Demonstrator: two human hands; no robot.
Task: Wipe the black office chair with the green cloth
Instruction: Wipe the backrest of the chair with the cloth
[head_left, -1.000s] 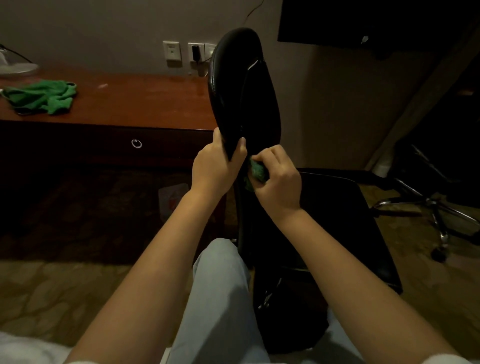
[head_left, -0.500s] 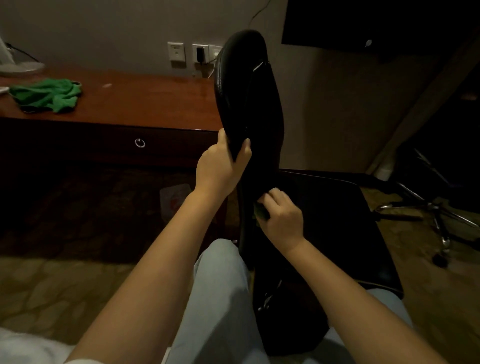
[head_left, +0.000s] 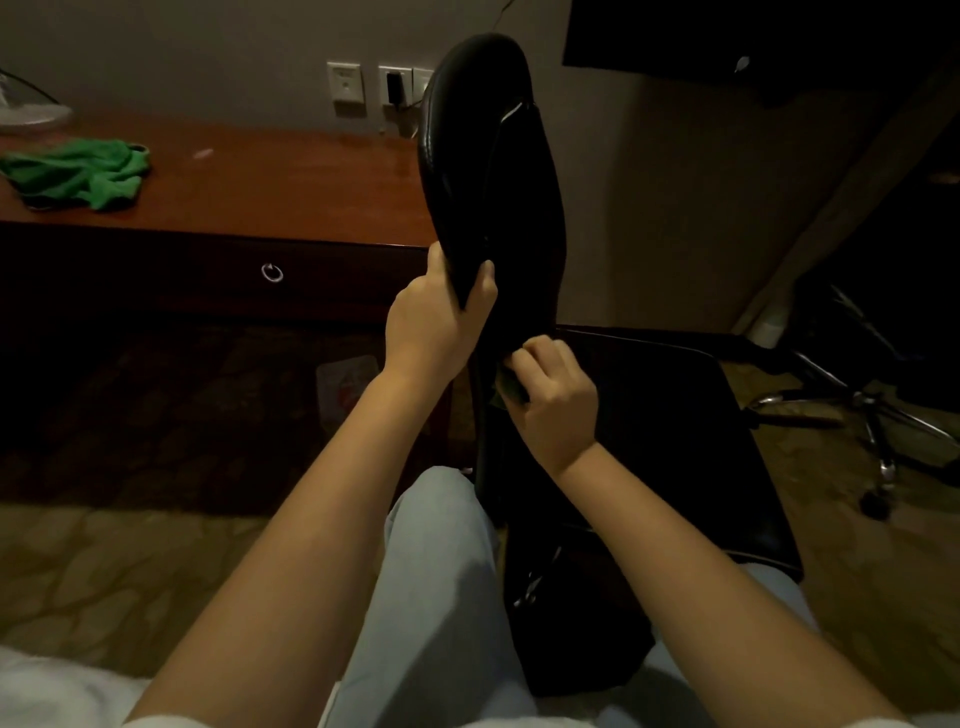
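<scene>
The black office chair (head_left: 488, 171) stands right in front of me, its backrest seen edge-on and its seat (head_left: 691, 426) spreading to the right. My left hand (head_left: 436, 322) grips the lower left edge of the backrest. My right hand (head_left: 553, 400) holds a bunched green cloth (head_left: 506, 387) against the backrest's low right side, near the seat. Only a small dark-green bit of the cloth shows under my fingers.
A wooden desk (head_left: 270, 176) runs along the wall at the left, with a second green cloth (head_left: 78, 174) on it. Another chair's chrome wheeled base (head_left: 852, 415) stands on the floor at the right. My knees are against the chair.
My right hand has slid the cloth down the backrest, from beside my left hand to just above the seat. The left hand has kept its grip.
</scene>
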